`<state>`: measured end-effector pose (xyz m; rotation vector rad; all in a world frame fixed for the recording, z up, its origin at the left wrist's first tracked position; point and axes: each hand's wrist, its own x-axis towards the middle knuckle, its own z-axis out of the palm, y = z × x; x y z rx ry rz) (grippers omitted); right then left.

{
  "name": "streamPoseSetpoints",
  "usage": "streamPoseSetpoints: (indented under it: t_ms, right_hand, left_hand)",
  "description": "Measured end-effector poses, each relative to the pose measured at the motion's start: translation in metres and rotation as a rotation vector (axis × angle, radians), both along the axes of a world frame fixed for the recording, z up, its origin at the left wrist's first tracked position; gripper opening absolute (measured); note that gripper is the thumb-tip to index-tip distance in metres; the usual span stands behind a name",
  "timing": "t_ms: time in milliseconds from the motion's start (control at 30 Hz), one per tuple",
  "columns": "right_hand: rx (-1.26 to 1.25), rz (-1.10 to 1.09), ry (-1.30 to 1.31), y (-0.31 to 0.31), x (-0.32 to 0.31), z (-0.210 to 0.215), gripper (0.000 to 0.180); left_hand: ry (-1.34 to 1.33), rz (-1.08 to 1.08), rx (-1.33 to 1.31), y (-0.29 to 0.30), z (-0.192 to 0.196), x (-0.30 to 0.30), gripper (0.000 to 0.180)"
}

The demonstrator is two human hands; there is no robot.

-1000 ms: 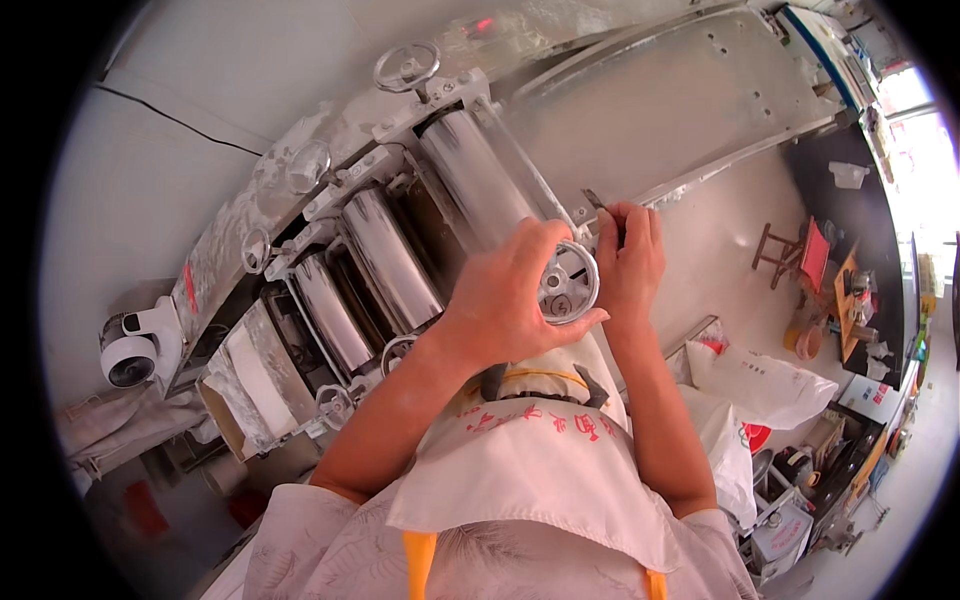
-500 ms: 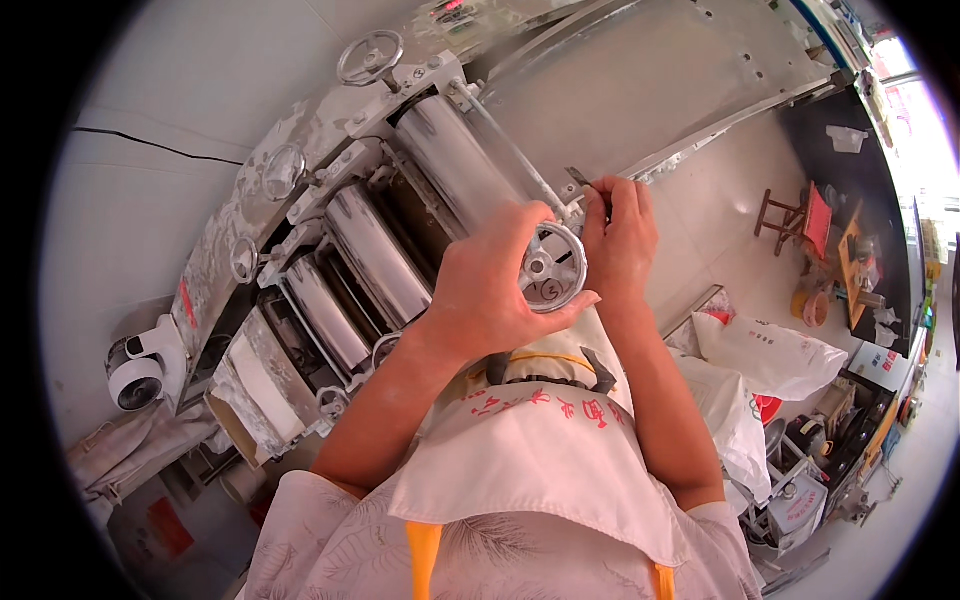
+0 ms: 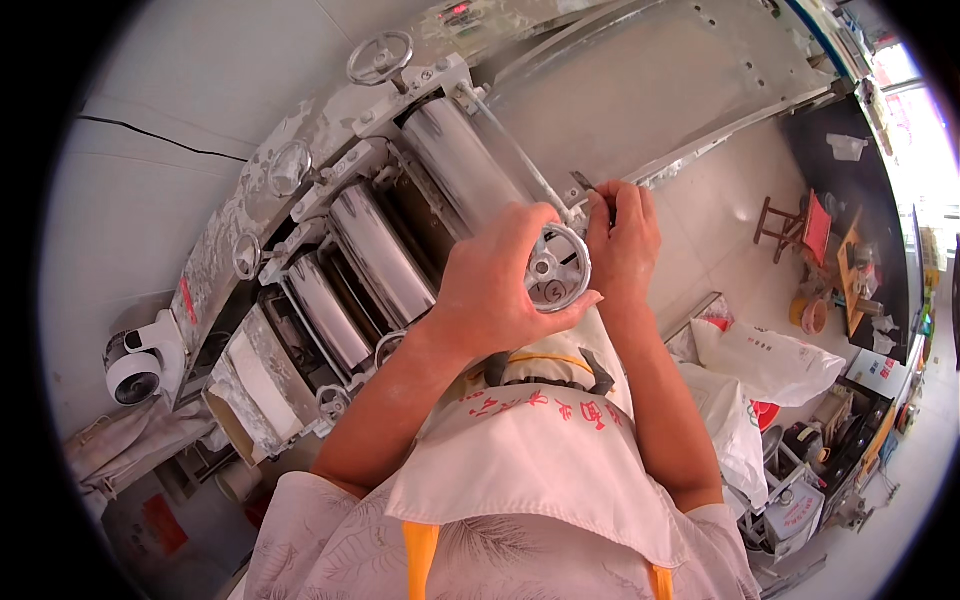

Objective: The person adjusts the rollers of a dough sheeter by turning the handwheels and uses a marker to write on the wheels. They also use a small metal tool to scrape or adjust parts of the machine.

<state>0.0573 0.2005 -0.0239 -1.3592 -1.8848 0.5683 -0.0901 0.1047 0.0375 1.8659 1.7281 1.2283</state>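
Observation:
My left hand (image 3: 490, 275) is wrapped around the rim of a metal handwheel (image 3: 543, 267) at the near end of a roller machine, thumb along its lower side and fingers at the top. Just right of the wheel, my right hand (image 3: 625, 228) is closed, its fingers pinching a thin, dark, flat metal piece (image 3: 582, 181) whose tip sticks out to the upper left. The rest of that piece is hidden by the fingers, so its kind cannot be told. Beside my left hand lies the largest shiny steel roller (image 3: 465, 150), with a second roller (image 3: 380, 245) further left.
More handwheels (image 3: 380, 58) line the machine's far side. A flat metal bed (image 3: 620, 90) extends to the upper right. White sacks (image 3: 765, 360) lie on the right, with a red folding stool (image 3: 815, 228) beyond. A white camera (image 3: 140, 365) stands at the left.
The whole view has shifted slightly against the machine. Both hands keep nearly the same places and grips; any turn of the handwheel is too small to tell.

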Motion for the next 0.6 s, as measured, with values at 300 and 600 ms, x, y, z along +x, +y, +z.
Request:
streamPoseSetpoints:
  t_ms: [300, 600]
  right_hand:
    - [0.001, 0.013, 0.009, -0.0010, 0.0005, 0.0028, 0.008]
    - [-0.003, 0.015, 0.003, 0.0003, 0.0016, 0.0019, 0.008]
  left_hand:
    - [0.018, -0.001, -0.008, -0.0006, 0.0007, -0.0005, 0.079]
    - [0.009, 0.009, -0.018, -0.0013, 0.0034, 0.0008, 0.079]
